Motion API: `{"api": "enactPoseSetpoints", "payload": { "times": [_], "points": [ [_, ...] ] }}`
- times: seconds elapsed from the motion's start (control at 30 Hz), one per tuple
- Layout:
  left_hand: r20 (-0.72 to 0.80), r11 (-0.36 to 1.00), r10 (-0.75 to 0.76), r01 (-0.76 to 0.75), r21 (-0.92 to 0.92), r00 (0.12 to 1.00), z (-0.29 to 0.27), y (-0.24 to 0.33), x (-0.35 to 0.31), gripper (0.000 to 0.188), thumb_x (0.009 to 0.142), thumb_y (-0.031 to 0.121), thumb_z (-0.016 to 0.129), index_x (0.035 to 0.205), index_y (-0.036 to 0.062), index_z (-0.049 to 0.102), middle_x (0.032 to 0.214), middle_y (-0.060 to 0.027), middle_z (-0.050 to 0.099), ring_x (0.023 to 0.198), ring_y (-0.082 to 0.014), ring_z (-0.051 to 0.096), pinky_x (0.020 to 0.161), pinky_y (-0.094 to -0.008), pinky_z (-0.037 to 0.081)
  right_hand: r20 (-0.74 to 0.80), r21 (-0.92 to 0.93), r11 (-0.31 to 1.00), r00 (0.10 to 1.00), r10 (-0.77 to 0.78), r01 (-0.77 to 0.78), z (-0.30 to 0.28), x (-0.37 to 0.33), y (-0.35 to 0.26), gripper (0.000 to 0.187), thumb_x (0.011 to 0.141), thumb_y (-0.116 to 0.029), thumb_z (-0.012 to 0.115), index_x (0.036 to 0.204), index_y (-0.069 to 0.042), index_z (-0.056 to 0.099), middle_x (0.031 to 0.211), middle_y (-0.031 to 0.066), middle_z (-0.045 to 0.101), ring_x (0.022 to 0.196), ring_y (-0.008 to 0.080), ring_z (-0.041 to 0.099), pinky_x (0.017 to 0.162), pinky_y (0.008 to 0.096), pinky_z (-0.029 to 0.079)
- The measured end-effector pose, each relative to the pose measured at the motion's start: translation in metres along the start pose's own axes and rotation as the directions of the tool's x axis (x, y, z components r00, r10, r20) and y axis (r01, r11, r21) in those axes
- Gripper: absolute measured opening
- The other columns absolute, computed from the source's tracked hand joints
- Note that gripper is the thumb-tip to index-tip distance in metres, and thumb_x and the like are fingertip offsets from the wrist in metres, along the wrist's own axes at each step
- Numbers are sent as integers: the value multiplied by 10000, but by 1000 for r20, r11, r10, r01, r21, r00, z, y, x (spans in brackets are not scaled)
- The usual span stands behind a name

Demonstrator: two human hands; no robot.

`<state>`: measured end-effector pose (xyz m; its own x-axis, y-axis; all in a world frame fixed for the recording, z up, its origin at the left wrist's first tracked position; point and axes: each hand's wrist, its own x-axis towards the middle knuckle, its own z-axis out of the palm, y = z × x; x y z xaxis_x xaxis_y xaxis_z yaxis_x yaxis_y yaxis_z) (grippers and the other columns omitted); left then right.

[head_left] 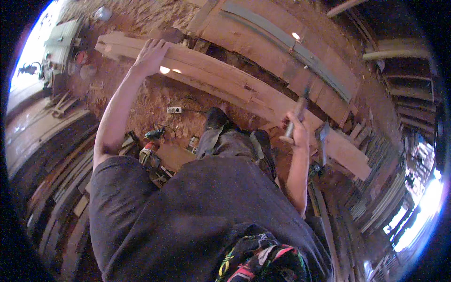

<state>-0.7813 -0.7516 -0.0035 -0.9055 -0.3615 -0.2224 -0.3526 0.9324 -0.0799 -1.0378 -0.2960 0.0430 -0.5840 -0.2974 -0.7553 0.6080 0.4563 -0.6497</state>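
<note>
A long reddish wooden beam (209, 68) runs slantwise in front of me, from the far left to the near right. My left hand (152, 55) lies on its left part, fingers stretched over the top and holding nothing. Farther right, my right hand (299, 129) is wrapped round a stick-like tool with a pale handle (290, 129) and a dark, narrow upper end. This tool tilts up and away from me above the beam; blur hides its exact kind. A short slot or notch shows in the beam between my hands.
Beyond the beam lie wide boards (263, 44) and a long grey strip (291, 40). A white power socket (174, 110) with a cable rests on the dirt. Red-and-green power tools (151, 143) stand at my left. Stacked timber (61, 188) fills both sides.
</note>
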Motion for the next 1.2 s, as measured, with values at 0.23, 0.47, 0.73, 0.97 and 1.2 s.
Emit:
{"api": "enactPoseSetpoints", "payload": {
  "times": [0.23, 0.47, 0.73, 0.97, 1.2],
  "points": [
    [-24, 971, 239, -239, 8, 971, -23, 125, 11, 684, 777, 281, 663, 1384, 60, 438, 1413, -189, 440, 1339, -387, 381, 1154, -553, 232, 58, 33, 993, 992, -111, 110, 51, 26, 29, 370, 866, -240, 711, 1119, -33, 537, 1065, 121, 614, 955, 233, 644, 721, 325, 561],
    [-215, 963, 219, -247, -112, 952, 21, 148, 27, 451, 911, 155, 461, 1359, 104, 461, 1369, -120, 491, 1324, -317, 412, 1152, -503, 268, -93, 64, 995, 993, -75, 82, 76, 8, 13, 269, 878, -186, 680, 1059, -32, 554, 921, 101, 602, 891, 216, 620, 455, 292, 466],
    [-145, 948, 286, -302, -103, 947, 1, 136, 22, 537, 900, 106, 457, 1432, 118, 388, 1407, -100, 468, 1324, -302, 413, 1142, -477, 277, -169, 55, 983, 972, -163, 175, 87, 12, 29, 258, 888, -136, 649, 1084, -15, 532, 981, 120, 633, 904, 221, 667, 585, 331, 568],
    [-174, 939, 304, -325, -108, 937, 19, 134, 25, 700, 809, 27, 558, 1468, 106, 336, 1435, -119, 428, 1349, -334, 378, 1151, -486, 261, -41, 100, 975, 980, -194, 197, 45, 34, 54, 329, 885, -153, 679, 1118, 14, 517, 1010, 115, 635, 901, 213, 670, 725, 338, 578],
    [-250, 935, 221, -278, -222, 943, -23, 160, 18, 907, 695, 197, 769, 1481, 121, 323, 1479, -139, 353, 1402, -368, 282, 1162, -549, 201, 91, -166, 980, 991, -94, 108, -51, -28, 46, 365, 874, -263, 707, 1086, -33, 519, 829, 70, 616, 650, 172, 605, 549, 328, 510]
  ]
}}
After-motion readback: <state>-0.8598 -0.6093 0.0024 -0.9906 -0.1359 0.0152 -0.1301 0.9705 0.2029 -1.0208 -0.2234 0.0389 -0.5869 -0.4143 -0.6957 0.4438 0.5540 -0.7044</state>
